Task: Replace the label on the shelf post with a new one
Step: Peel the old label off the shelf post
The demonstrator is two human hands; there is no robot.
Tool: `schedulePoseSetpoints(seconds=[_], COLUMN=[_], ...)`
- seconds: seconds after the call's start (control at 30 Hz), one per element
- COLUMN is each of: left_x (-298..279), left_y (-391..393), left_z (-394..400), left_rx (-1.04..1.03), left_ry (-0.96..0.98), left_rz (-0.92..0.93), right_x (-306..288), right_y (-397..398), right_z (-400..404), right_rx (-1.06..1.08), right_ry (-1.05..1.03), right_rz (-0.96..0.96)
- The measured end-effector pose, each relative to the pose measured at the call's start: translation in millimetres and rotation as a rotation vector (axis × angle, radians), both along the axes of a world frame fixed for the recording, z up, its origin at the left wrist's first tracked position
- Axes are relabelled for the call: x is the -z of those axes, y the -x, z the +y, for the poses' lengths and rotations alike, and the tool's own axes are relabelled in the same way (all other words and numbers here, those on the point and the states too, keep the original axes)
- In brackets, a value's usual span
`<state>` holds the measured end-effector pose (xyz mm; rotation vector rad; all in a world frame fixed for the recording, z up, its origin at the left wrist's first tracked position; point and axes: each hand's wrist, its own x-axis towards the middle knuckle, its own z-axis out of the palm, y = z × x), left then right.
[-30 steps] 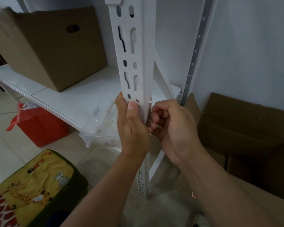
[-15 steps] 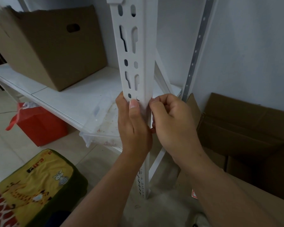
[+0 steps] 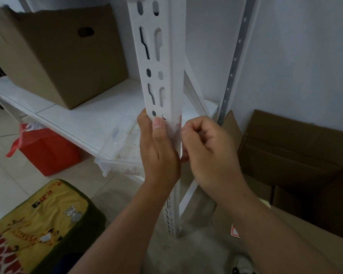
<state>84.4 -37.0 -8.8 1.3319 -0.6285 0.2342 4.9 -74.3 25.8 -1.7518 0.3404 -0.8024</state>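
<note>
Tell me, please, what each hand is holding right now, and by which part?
The left hand grips the shelf post at mid-height. The right hand curls at the post's edge by the label; its hold is hidden.

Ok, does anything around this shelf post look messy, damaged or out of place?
Yes. The clear plastic tray sticks out past the shelf edge and has reddish specks and grime in it. A red-edged label lies loose on the cardboard below the right hand.

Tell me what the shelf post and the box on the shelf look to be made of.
Shelf post: probably sheet metal, painted matte white; thin folded angle with punched keyhole slots. Box: brown corrugated cardboard, dull and unprinted, with a cut handle hole and a frayed top edge.
</note>
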Motion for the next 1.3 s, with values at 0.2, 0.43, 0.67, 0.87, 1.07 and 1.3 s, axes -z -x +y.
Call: schedulePoseSetpoints(seconds=[0.2, 0.43, 0.67, 0.87, 1.07, 1.3], left_x=[1, 1, 1, 4, 0, -1], left_y=[1, 0, 0, -2, 1, 20], left_z=[1, 2, 1, 1, 3, 11], left_rx=[-0.011, -0.005, -0.006, -0.014, -0.023, -0.273], left_ry=[-0.034, -0.022, -0.034, -0.038, -0.034, -0.137], left_rz=[0.003, -0.047, -0.006, 0.003, -0.029, -0.177], right_x=[2, 10, 19, 18, 18, 13], right_y=[-1, -10, -11, -10, -1, 10], right_z=[-9, -5, -13, -10, -6, -13], right_rx=[-0.011, 0.087, 0.211, 0.143, 0.004, -0.131], right_ry=[-0.162, 0.219, 0.654, 0.714, 0.364, -0.002], right_rz=[0.012, 0.000, -0.001, -0.010, -0.080, -0.094])
